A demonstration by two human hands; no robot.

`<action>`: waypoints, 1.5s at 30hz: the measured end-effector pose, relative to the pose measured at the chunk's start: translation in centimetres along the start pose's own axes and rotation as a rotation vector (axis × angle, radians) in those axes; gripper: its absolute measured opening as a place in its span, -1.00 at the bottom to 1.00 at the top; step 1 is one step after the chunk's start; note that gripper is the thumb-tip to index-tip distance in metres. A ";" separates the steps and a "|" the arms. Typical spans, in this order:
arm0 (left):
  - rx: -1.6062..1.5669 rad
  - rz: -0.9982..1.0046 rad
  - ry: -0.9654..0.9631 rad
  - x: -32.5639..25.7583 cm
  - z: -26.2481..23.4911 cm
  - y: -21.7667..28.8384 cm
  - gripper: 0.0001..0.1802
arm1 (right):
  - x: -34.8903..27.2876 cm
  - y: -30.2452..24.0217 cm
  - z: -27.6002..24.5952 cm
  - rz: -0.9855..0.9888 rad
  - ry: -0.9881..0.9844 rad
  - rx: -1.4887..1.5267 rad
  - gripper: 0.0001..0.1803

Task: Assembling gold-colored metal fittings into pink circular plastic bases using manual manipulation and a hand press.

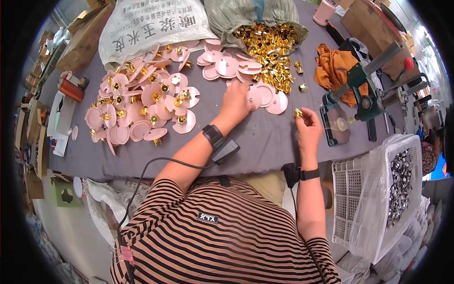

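Note:
My left hand [235,105] reaches into loose pink discs in the middle of the table, its curled fingers at the edge of a round pink disc [254,98]. Part of its grip is hidden behind the knuckles. Pinched between thumb and fingers of my right hand [309,131] is a small shiny gold metal fitting [298,113], held above the cloth. Just beyond my left hand lie more plain pink discs [227,67]. A heap of gold fittings [279,61] spills from an open woven sack [222,19] behind them.
To the left spreads a pile of pink discs with gold fittings attached [139,102]. A green hand press [357,87] stands at the right, near orange cloth [333,66]. A white crate [347,203] holding silvery metal parts [401,182] is beside the table. Cables run from both wrists.

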State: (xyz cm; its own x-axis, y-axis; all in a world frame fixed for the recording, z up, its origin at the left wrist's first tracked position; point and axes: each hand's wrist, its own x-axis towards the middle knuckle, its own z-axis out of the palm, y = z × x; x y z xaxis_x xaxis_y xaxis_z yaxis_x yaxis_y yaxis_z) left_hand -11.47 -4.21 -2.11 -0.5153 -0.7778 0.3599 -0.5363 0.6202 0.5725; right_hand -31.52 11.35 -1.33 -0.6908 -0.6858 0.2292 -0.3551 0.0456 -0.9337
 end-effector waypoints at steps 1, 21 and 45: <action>-0.099 -0.019 0.084 -0.2 0.3 -0.2 -0.40 | -1.0 -0.7 0.4 0.059 0.008 0.262 -0.83; -0.417 0.097 -0.058 -5.5 -4.3 5.1 -0.69 | -5.3 -5.0 4.7 -0.191 -0.168 0.115 -0.85; 0.033 0.319 -0.086 0.4 2.8 1.7 -0.50 | 11.1 5.7 -0.2 -0.344 -0.146 -0.759 -0.63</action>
State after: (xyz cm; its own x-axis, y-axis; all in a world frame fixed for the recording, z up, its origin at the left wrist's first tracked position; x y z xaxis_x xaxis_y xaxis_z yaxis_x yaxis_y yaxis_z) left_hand -14.53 -3.17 -3.05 -0.7148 -0.5332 0.4525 -0.3597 0.8352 0.4161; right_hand -41.28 4.15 -4.04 -0.3970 -0.8353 0.3805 -0.8935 0.2569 -0.3682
